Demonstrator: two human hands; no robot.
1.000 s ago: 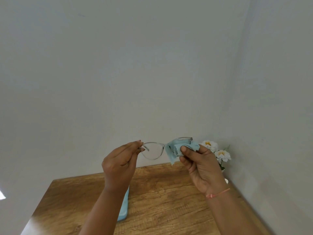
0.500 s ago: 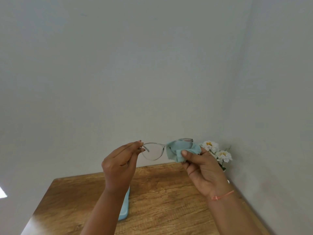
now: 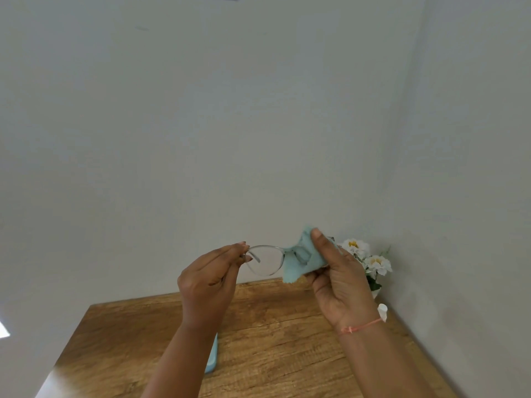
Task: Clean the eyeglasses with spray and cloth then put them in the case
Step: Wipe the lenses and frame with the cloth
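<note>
On the table (image 3: 273,340) at 7 o'clock, case (image 3: 212,357): pale blue, lying flat, partly hidden by the left forearm.
Left hand (image 3: 207,280): fingertips are pinched on the 9 o'clock end of the eyeglasses (image 3: 265,260).
Eyeglasses: held in the air above the table, between both hands.
Cloth (image 3: 298,262): pale blue, wrapped over the lens at 3 o'clock.
Right hand (image 3: 342,285): thumb and fingers are clamped on the cloth and lens.

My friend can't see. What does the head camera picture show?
Two hands hold eyeglasses above a wooden table: the left hand pinches one end, the right hand presses a blue cloth around the other lens. White flowers stand in the corner.
</note>
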